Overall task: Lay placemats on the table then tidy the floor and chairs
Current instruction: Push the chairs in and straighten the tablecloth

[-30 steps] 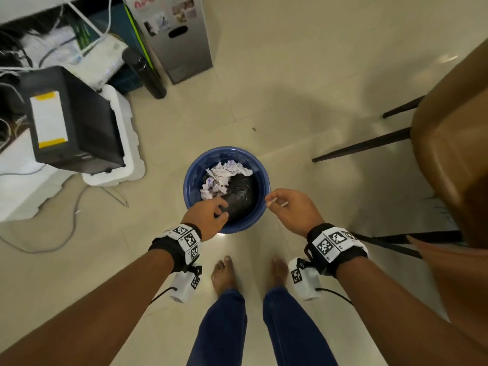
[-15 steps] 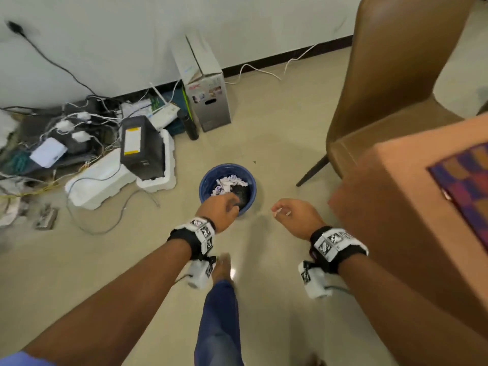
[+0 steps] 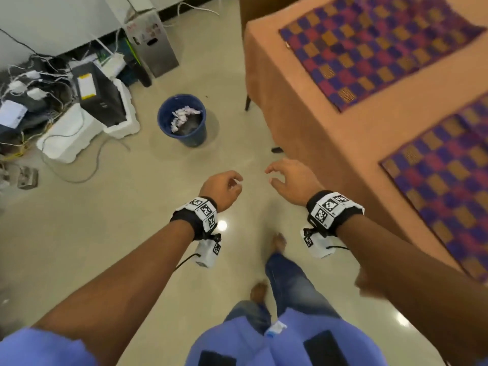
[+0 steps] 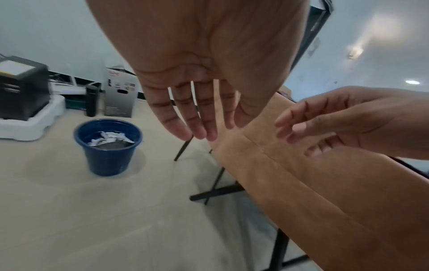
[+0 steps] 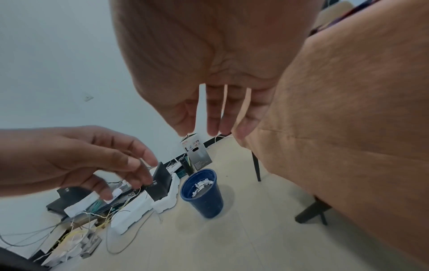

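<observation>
Fingers [image 4: 183,117] on both hands hang loose & apart, holding nothing. Left hand [image 3: 221,190] & right hand [image 3: 291,180] float over the floor. Two placemats [image 3: 369,48] lie flat on the table [image 3: 298,107]. Blue bin [image 3: 182,120] w/ paper stands near.

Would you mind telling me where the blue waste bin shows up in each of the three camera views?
Head: the blue waste bin stands upper left of centre, on the floor.
Left wrist: lower left, left of the left hand's fingers.
Right wrist: centre, low, under the right hand's fingers.
Shared landmark: the grey carton behind the bin.
</observation>
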`<state>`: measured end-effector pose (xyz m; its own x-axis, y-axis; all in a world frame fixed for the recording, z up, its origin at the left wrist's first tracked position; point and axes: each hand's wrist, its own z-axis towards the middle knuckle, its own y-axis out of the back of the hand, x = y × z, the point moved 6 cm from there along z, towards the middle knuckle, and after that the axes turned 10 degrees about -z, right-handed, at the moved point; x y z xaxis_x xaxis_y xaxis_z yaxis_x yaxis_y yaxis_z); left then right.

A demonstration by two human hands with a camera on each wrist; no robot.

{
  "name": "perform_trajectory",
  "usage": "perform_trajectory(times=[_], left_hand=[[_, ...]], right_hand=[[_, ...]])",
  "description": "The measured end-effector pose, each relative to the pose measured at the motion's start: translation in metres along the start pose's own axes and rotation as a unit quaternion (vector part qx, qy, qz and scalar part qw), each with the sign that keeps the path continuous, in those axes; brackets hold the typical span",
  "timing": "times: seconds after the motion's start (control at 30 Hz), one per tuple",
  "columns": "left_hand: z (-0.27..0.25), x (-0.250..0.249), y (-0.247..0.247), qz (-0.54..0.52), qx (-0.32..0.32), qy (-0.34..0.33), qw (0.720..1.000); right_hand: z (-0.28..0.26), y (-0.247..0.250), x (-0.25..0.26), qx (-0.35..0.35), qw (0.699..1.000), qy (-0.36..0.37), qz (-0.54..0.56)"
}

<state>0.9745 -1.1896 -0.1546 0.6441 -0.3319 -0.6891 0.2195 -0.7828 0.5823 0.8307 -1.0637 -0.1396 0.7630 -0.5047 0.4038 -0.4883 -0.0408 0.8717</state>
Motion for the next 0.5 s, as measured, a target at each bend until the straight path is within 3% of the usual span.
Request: perform_trajectory(times=[0.07,0.2,0.4,0.5], left_hand=[[-0.021,-0.023,-0.033,0.012,0.022,-0.054,0.998],[-0.064,-0.071,-0.098,0.022,0.048,-0.135,0.989],[-0.135,-0.154,-0.192,0.065,0.128,-0.246,0.959],[-0.156,-0.193,-0.235,0.1,0.16,-0.303,0.934]], right_hand=[[-0.052,0.006,-0.011,-0.069,0.997,-0.005,-0.038],[-0.166,0.014,-0.047,-0.168,0.976,-0.102,-0.099],[-0.324,0.007,-0.116,-0.193,0.932,-0.271,-0.145],[-0.38,-0.006,-0.148,-0.157,0.935,-0.3,-0.108]])
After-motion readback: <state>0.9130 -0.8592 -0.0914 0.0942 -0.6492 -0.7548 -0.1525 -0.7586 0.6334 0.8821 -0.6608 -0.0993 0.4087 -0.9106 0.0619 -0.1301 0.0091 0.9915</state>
